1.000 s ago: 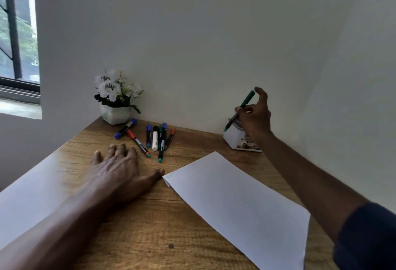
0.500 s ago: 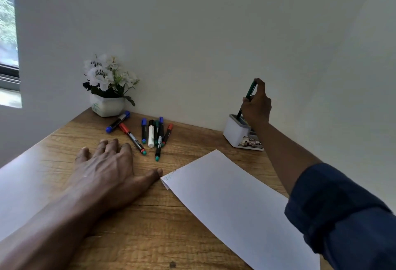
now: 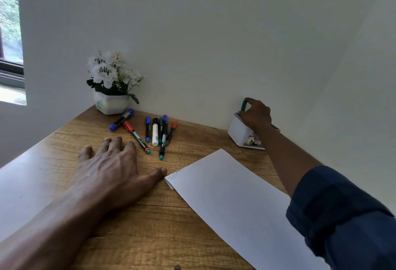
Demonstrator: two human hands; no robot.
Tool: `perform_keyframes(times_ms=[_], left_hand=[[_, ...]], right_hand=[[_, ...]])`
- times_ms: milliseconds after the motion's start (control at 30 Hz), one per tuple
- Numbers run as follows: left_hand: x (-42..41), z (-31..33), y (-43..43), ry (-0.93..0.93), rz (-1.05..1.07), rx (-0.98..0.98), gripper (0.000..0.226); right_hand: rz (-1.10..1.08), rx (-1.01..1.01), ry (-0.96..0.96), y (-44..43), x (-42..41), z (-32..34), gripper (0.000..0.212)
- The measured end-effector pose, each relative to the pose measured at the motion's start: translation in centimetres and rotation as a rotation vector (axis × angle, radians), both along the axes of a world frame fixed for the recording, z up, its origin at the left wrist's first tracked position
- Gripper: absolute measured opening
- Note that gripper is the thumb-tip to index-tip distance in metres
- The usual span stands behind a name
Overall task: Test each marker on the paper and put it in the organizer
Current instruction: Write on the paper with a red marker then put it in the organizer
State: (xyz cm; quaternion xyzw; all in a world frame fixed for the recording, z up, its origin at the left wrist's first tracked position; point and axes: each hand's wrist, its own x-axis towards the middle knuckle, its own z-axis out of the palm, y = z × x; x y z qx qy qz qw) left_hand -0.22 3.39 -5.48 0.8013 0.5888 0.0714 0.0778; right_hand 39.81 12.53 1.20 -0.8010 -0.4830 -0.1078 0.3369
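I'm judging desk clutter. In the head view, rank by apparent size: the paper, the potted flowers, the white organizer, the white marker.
1. paper: largest, though also nearest the camera.
2. potted flowers.
3. white organizer: partly hidden by the right hand, which holds the green marker.
4. white marker: smallest.

Wooden table (image 3: 171,227) with loose markers (image 3: 155,132), paper (image 3: 235,194), white organizer (image 3: 237,132), flower pot (image 3: 111,103).

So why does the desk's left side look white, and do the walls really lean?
Head view: window daylight seems to glare off the desk, washing out the wood; the wide-angle lens likely tilts the walls; the near sleeve looks soft, the markers crisp.
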Motion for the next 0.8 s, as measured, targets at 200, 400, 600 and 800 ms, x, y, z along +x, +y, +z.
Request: perform_keyframes(times_ms=[200, 400, 600, 800], left_hand=[[-0.1, 0.0, -0.1, -0.016, 0.001, 0.01, 0.114], [0.1, 0.0, -0.1, -0.022, 0.006, 0.002, 0.113], [0.0, 0.1, 0.0, -0.019, 0.001, -0.006, 0.112], [-0.1, 0.0, 0.1, -0.026, -0.01, -0.01, 0.111]], right_hand=[[0.011, 0.212, -0.061, -1.2, -2.0, 0.3, 0.054], [0.334, 0.436, -0.256, -3.3, -6.5, -1.4, 0.022], [0.663, 0.072, -0.295, -2.3, -12.0, -3.7, 0.018], [0.682, -0.26, -0.552, -0.6, -15.9, -3.6, 0.035]])
